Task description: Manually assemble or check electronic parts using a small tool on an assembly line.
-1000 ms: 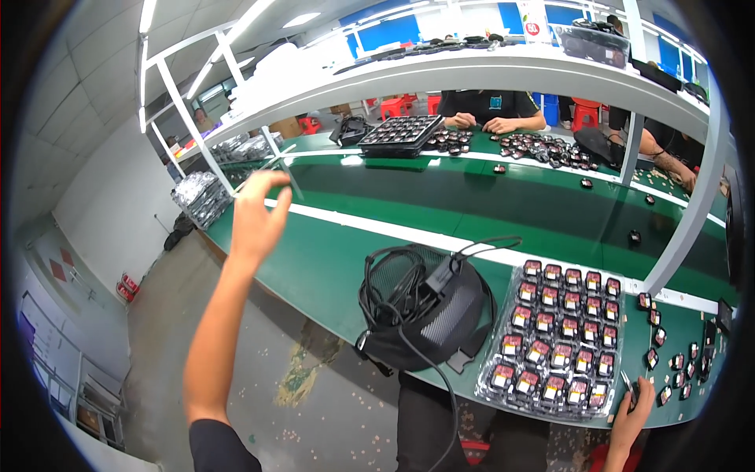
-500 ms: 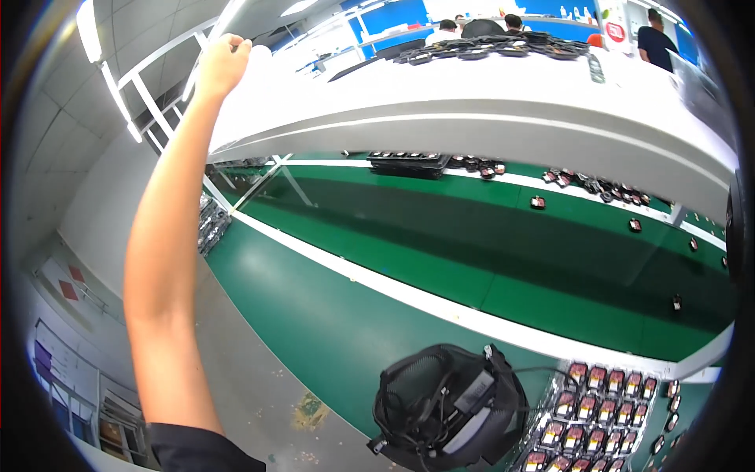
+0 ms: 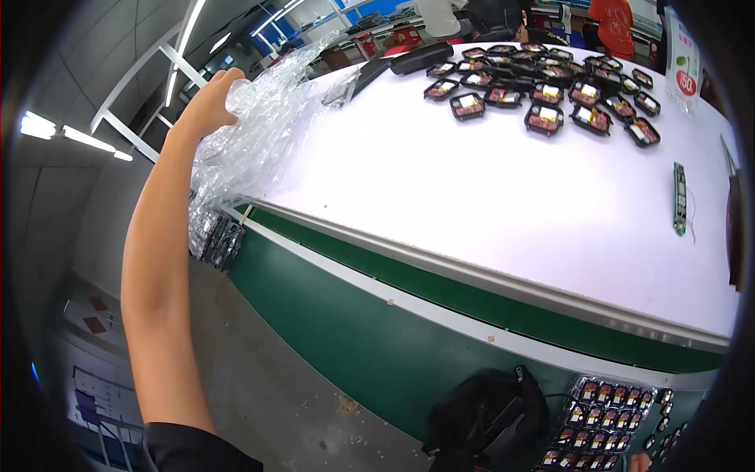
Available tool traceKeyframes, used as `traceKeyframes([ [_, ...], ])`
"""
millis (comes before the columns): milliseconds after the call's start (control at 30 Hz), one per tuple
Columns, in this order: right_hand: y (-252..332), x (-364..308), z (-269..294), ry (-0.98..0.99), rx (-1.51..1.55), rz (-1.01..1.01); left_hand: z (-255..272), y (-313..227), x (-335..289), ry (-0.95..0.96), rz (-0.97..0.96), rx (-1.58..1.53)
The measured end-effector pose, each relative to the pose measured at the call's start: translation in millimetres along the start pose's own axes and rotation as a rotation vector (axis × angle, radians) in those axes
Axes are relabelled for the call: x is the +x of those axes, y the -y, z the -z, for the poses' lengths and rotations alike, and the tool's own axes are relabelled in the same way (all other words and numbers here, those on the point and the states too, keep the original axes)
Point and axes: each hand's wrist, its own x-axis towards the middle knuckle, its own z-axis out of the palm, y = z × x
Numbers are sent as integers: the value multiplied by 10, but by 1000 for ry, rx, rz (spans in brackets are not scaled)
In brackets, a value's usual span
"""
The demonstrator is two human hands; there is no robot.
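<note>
The white upper shelf (image 3: 409, 197) occupies the largest area of the view, running from the left rear to the right edge. Below its near edge lies the green workbench (image 3: 314, 315), bordered by a pale rail (image 3: 440, 322). The clear plastic packaging (image 3: 271, 130) forms a crumpled, glossy heap on the left end of the shelf, its near side overhanging the shelf corner. A shiny dark stack (image 3: 224, 242) sits beneath that corner, at the far-left end of the workbench. The black bag (image 3: 487, 417) rests on the workbench at the lower edge of the view. Just to its right, the clear blister tray (image 3: 646, 400) holds rows of small black-cased units. The left hand (image 3: 211, 104) is raised at the end of an extended arm; its fingers and thumb are closed on the left side of the clear plastic packaging. The right hand (image 3: 640, 462) shows only in part at the lower edge, beside the blister tray; whether it is wide, narrow or holding something cannot be told. An elongated black case (image 3: 422, 58) lies toward the rear of the shelf. Right of it, loose black-cased units (image 3: 544, 118) form a scattered group, some overlapping. A narrow green circuit board (image 3: 679, 198) lies near the shelf's right end.
</note>
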Motion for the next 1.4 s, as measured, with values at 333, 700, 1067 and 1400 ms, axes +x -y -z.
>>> traceKeyframes([
  [333,1491,1548,-16,19,794,144,624,-504,-493,-784,-241,143],
  [700,2900,3977,-64,295,2151,-356,1019,-2811,-1162,-460,-1129,-564],
  [1067,2469,3965,-224,-187,1349,-287,-373,-262,887,126,311,-242],
  [1400,2387,3986,-196,20,1333,-175,-319,-300,-40,55,185,-451],
])
